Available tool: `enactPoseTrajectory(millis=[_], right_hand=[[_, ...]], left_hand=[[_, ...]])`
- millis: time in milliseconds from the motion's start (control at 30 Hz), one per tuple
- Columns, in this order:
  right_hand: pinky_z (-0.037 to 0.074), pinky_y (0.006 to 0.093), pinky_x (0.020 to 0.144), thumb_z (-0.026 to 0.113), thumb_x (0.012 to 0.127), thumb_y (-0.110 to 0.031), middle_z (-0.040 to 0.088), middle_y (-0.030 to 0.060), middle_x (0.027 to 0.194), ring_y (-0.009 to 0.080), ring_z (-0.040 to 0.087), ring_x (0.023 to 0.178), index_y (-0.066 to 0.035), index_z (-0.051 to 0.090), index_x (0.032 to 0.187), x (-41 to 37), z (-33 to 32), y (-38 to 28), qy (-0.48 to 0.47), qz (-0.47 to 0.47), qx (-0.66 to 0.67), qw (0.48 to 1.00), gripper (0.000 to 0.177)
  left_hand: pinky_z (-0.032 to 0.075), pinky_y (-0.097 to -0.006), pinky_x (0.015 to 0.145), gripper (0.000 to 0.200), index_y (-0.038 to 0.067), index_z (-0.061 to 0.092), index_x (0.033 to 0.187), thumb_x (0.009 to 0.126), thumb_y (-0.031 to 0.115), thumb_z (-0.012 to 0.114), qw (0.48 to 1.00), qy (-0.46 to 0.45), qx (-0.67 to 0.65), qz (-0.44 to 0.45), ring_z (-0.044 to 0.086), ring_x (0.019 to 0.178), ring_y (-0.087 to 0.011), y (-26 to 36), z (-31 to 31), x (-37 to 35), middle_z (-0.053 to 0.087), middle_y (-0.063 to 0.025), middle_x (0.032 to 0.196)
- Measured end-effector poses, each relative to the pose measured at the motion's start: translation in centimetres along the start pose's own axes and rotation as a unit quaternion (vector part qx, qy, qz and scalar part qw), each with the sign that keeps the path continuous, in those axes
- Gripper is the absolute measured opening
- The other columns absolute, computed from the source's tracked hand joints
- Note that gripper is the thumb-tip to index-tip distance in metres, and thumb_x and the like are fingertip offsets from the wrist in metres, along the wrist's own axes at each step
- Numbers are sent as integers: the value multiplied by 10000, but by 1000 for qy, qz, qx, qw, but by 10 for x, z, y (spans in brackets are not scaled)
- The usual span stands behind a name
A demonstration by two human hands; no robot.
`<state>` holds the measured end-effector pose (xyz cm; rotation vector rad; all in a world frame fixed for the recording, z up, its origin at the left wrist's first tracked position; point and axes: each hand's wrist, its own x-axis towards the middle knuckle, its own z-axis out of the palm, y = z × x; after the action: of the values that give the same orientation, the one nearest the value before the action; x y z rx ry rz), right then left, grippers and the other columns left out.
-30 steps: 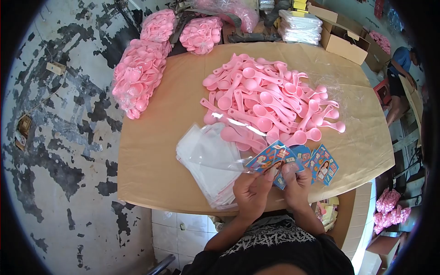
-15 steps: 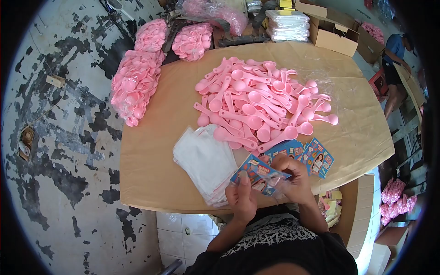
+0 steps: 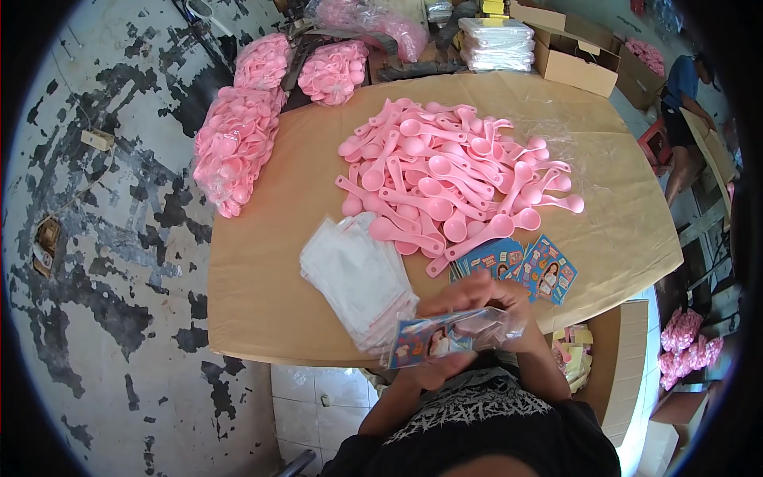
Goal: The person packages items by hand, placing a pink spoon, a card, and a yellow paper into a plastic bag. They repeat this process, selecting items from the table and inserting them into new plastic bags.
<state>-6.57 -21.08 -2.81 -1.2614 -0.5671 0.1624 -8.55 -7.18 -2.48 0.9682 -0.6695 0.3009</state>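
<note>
A blue printed card in a clear plastic bag (image 3: 433,340) is between my two hands, tilted, over the near table edge. My left hand (image 3: 435,374) grips it, with the thumb along its lower edge. My right hand (image 3: 518,322) is closed on the crumpled clear plastic at the bag's right end. Whether anything else is inside the bag I cannot make out. Beside my left hand lies a stack of clear bags (image 3: 350,274). Just past my hands, more blue cards (image 3: 550,272) lie fanned out, below a large heap of pink measuring spoons (image 3: 453,179).
The brown-covered table (image 3: 628,191) has bulging bags of pink spoons (image 3: 237,151) at its left edge. A stack of clear packets (image 3: 499,44) and a cardboard box (image 3: 576,60) stand at the back. An open carton (image 3: 624,362) sits below right. Another person (image 3: 683,103) is at far right.
The bagged card has turned and moved a little down and left. My left hand has shifted from its left edge to around it, while my right hand still holds the plastic.
</note>
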Motion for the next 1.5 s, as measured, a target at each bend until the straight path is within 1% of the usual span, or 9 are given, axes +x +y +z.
enactPoseTrajectory(millis=[67,233,333,400,500,667,767,1033,1500], right_hand=[[461,253,607,746,789,-57,653,66,907,101,590,696,-35,630,965,-6,-4,12,-4,-1,41,999,212],[477,277,660,758,783,-98,653,73,910,140,612,747,-37,619,992,3,-2,-20,37,226,272,934,257],[476,283,675,749,800,-139,651,71,890,142,600,743,-25,610,944,1,-14,-12,44,92,4,995,230],[470,281,668,732,819,-163,644,59,853,131,582,716,-14,615,926,17,-33,-18,-104,-72,-78,989,218],[443,248,637,662,869,-114,587,-1,743,81,522,666,-25,628,844,44,-48,-41,84,-36,-33,995,99],[493,354,719,671,837,-172,607,92,869,244,603,796,-42,626,997,118,-71,-31,36,-72,-603,794,211],[481,418,779,685,812,-199,592,151,979,327,585,911,-46,631,1019,132,-84,1,52,-81,-623,776,263],[493,345,663,703,813,-146,637,123,848,246,618,726,-3,626,975,118,-90,-11,60,-61,-477,875,229],[512,275,682,722,809,-78,698,94,814,159,671,738,7,678,924,94,-78,-85,-197,-16,-326,925,150]], left_hand=[[328,-497,1061,440,65,411,1194,862,200,666,991,-101,80,35,441,1256,-375,-5,-10,1,593,-239,1175],[407,-483,973,382,76,422,1095,812,80,679,992,74,40,99,522,1139,-370,7,-18,9,639,-178,1038],[427,-475,949,398,77,414,1093,810,98,693,979,21,163,117,544,1100,-367,15,-30,11,630,-175,1035],[444,-489,910,399,91,408,1091,810,117,690,968,89,188,144,573,1012,-363,12,-33,-1,597,-151,1037],[466,-498,846,353,117,408,1116,837,143,623,941,251,157,165,576,946,-343,14,-31,-5,549,-123,1082],[447,-461,873,443,99,398,1190,810,99,625,933,302,124,151,554,1006,-321,19,-33,5,545,-107,1102],[474,-468,848,431,82,408,1169,808,101,643,938,278,134,160,581,969,-335,11,-28,7,556,-121,1073],[498,-462,848,470,85,422,1152,764,77,688,965,207,126,96,598,986,-346,1,-32,8,571,-131,1023],[456,-471,923,413,90,414,1159,807,23,618,937,329,-29,110,560,1073,-336,7,-37,8,553,-147,1091]])
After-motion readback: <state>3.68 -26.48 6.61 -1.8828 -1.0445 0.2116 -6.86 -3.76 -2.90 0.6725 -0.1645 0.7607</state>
